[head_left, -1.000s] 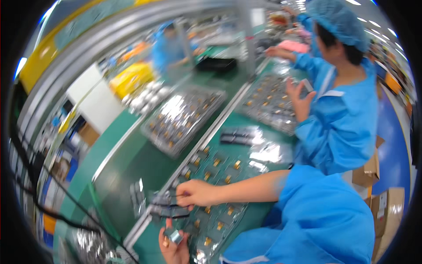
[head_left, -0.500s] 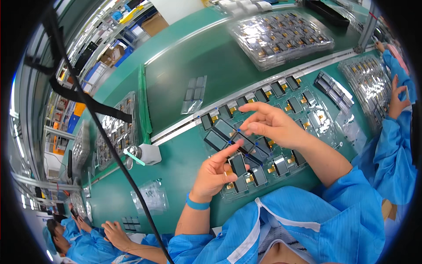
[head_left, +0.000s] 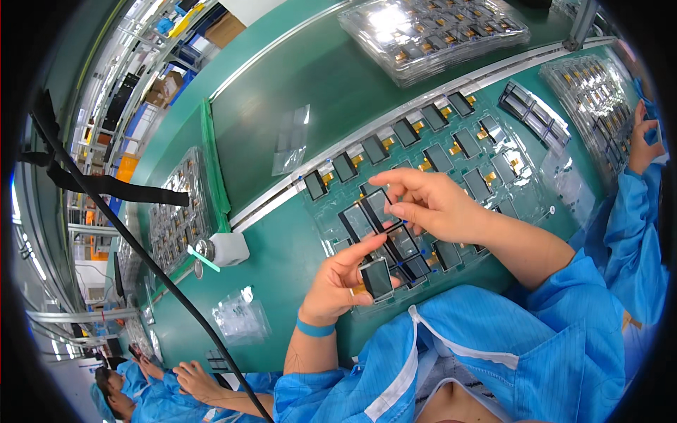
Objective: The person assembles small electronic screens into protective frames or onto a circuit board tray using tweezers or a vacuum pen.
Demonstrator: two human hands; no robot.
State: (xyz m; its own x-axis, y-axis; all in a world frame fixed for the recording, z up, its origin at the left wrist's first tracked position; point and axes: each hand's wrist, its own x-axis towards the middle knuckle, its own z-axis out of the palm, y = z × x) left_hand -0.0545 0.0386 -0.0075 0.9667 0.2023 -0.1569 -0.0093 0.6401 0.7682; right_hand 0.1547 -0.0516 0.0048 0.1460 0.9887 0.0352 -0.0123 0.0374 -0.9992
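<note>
My left hand (head_left: 331,285) pinches a small display panel (head_left: 377,278) with a dark screen and an orange ribbon tail between thumb and fingers. My right hand (head_left: 437,208) hovers to its upper right, fingers curved and apart, with nothing visible between them. Under both hands lies a sheet of black-framed rectangles with blue dots (head_left: 403,244), partly hidden by the fingers. Beneath it is a clear plastic tray (head_left: 328,215), where several similar panels (head_left: 436,158) with orange tails sit in rows.
A stack of filled clear trays (head_left: 437,35) stands beyond the metal rail, and another (head_left: 585,99) lies at the right. A black-framed strip (head_left: 534,113) rests near it. A white bottle (head_left: 230,249) and plastic bags (head_left: 240,317) are at left. Co-workers' hands (head_left: 643,141) (head_left: 197,381) show at both sides.
The view has shifted a little. My left hand still holds the panel, and it now shows lower, apart from the right hand. The right hand has moved slightly left and down.
</note>
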